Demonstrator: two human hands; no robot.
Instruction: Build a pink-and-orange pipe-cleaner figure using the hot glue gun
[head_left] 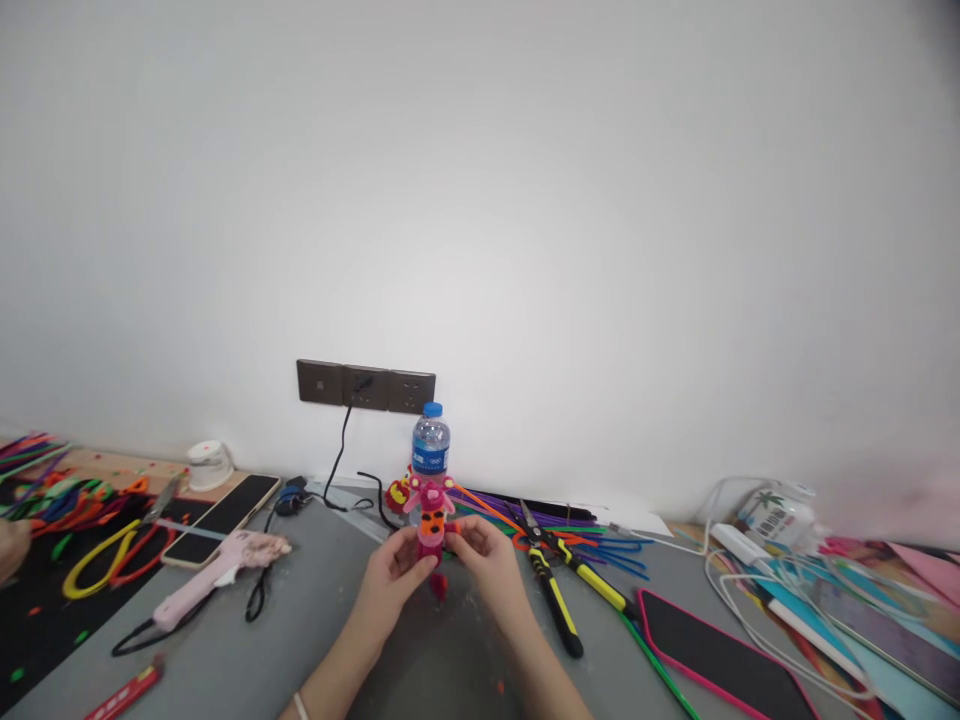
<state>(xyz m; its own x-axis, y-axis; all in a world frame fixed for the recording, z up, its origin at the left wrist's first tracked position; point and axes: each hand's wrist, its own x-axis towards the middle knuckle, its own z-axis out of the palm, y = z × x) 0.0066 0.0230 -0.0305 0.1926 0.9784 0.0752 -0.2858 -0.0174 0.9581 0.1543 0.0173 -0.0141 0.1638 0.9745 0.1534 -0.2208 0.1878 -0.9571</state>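
Two hands, the left hand (391,572) and the right hand (487,562), are brought close together, with thumbs and fingers narrowed to a pinch on the lower part of a small pink figure (432,495). The figure is held upright between the fingertips; its pink head and arms are left showing above them, its orange, black-spotted middle is framed by both, and a red tip is seen just below. A bottle (431,440) with a blue cap is placed directly behind the figure, its base hidden. Just left of the bottle, a red-and-yellow object (398,493) is partly covered. To the right of the hands, a bundle of coloured stems (615,550) is spread near the wall (480,250), and a cutter (556,600) with yellow-and-black handles is laid over part of it. Farther right, a phone in a pink case (724,660) and a looped white cable (739,620) are found. To the left, a pink glue gun (191,590) is laid on the grey table (300,610), beside a pale-edged phone (225,515) and scissors (124,535). At the far left edge, another person's hand (13,548) is partly shown, its grip unclear. Sockets (366,387) are mounted behind.
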